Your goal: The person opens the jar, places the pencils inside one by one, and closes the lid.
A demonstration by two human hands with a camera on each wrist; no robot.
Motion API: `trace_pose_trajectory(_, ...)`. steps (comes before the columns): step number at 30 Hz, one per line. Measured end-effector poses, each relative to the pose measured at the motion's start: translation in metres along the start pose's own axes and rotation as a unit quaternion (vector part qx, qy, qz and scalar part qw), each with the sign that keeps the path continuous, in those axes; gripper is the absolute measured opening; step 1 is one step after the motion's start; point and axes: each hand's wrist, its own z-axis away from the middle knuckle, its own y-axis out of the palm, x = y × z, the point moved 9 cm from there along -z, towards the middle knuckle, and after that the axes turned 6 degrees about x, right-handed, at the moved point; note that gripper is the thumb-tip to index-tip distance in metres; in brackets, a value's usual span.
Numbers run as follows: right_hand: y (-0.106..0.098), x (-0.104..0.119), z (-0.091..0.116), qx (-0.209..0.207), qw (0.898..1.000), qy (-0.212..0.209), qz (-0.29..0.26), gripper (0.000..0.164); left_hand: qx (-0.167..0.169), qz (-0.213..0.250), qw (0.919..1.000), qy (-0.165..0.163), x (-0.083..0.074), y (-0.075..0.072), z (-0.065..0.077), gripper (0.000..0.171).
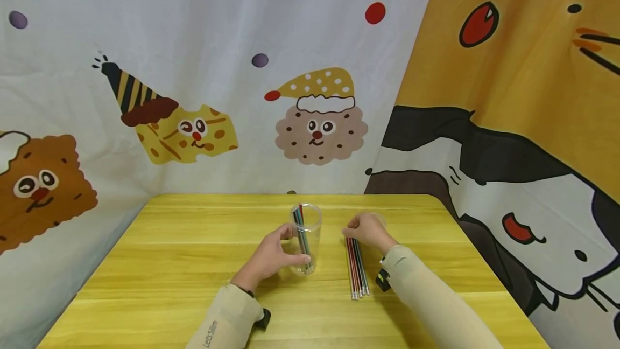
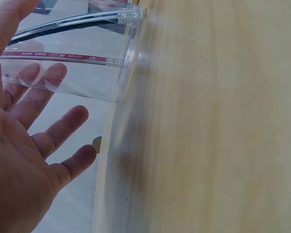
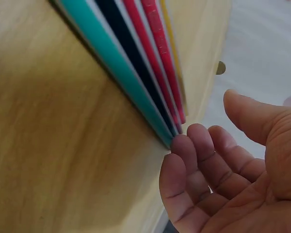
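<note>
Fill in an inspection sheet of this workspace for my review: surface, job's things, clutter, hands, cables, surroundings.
Surface: wood-grain table, yellowish.
Job's things: clear cup upright, with several pencils inside leaning; loose pencils side by side on the table, colours including teal, dark, red and yellow.
Clutter: a clear rounded edge behind the right hand, too hidden to identify.
Hands: left hand holds the cup; right hand at the loose pencils' far ends, thumb apart from its fingers, contact unclear.
Cables: nothing seen.
Surroundings: cartoon-printed fabric behind the table.
</note>
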Motion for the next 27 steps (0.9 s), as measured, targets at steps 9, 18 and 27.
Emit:
trace_pose_trajectory(9,0.003,-0.017,-0.006,-0.015,1.000,0.012,-0.018,0.026,-0.001,-0.002,1.0000,0.001,-0.001,-0.001,0.000,0.056)
trace_pose_trajectory(18,0.004,-0.023,-0.004,-0.012,1.000,0.009,-0.027,0.017,0.000,-0.004,1.0000,0.002,0.001,0.000,-0.001,0.058)
trace_pose_trajectory(27,0.002,-0.027,-0.007,-0.019,1.000,0.012,0.000,0.016,-0.003,-0.005,1.0000,-0.001,0.002,0.000,-0.001,0.056)
